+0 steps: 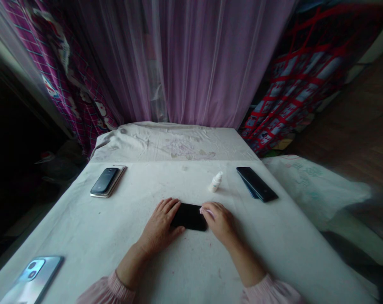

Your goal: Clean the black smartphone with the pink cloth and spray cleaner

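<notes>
A black smartphone [189, 217] lies flat, screen up, on the white-covered table in front of me. My left hand [160, 224] grips its left end, with the fingers along the far edge and the thumb at the near edge. Pinched in my right hand [222, 223] is a small pale pink cloth [207, 210], touching the phone's right end. That hand covers part of the screen there. Just beyond, a small white spray bottle [216, 182] stands upright.
Stacked phones sit at the left [105, 180] and the right [258, 184] of the table. A silver-blue phone [36, 280] lies back up at the near left corner. Purple curtains [204, 63] hang behind the table [140, 181]. A plastic bag [318, 181] is beside its right edge.
</notes>
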The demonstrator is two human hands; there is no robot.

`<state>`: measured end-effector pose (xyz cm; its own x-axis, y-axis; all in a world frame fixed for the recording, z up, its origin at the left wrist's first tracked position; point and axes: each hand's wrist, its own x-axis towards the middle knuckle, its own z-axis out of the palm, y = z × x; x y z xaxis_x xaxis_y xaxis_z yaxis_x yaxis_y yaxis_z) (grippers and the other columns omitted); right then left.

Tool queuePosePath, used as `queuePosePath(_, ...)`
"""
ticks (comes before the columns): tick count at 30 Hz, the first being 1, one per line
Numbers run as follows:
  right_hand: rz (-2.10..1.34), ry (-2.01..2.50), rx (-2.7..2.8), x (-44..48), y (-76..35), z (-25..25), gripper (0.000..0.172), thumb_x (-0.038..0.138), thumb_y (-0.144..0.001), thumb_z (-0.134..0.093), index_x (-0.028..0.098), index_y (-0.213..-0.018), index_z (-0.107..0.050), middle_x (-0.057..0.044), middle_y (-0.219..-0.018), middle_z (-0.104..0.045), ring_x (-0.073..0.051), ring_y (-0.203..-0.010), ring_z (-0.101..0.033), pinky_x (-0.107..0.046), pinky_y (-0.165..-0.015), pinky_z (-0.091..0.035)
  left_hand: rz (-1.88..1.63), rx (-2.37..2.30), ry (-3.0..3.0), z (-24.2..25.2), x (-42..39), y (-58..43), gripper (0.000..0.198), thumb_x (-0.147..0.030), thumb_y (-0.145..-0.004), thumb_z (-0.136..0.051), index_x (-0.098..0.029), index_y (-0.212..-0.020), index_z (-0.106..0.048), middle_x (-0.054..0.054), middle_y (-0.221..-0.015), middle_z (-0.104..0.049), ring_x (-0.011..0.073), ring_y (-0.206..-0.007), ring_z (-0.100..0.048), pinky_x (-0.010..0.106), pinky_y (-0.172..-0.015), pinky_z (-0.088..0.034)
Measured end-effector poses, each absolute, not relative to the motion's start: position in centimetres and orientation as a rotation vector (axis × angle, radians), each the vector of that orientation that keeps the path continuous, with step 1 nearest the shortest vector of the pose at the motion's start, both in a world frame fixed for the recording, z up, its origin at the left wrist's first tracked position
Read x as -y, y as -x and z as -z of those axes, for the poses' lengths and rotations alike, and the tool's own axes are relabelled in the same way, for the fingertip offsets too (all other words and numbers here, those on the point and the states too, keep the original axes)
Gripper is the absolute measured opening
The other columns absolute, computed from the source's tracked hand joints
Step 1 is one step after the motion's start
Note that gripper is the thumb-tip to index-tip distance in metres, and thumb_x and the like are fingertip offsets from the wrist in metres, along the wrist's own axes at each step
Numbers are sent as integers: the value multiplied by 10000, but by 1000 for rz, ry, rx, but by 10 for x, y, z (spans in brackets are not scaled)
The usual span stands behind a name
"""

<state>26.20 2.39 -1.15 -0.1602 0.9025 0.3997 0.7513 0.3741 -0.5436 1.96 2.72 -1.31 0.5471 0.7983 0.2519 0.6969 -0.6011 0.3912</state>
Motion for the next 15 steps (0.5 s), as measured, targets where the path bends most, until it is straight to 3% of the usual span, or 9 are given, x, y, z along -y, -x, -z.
queuePosePath(8, -271, 1450, 1925, -27, -260, 15, 140, 228, -896, -528, 230, -812, -640, -38, -803, -703, -191, -764, -636, -290, -700, -479, -615, -1290, -2529, 13, -26, -22, 675, -487, -863, -612, -201, -1437, -405, 151, -1422, -508, 340, -1336, -429, 587, -1110, -327)
queuePosePath(15, -505, 1365, 2028, -8, -271, 3, 126, 136, -801, -616, 240, -757, -673, -68, -1161, -686, -235, -1095, -619, -380, -902, -506, -584, -1291, -2515, 9, -26, -22, 666, -466, -861, -616, -162, -1422, -422, 165, -1421, -505, 341, -1342, -414, 586, -1116, -316)
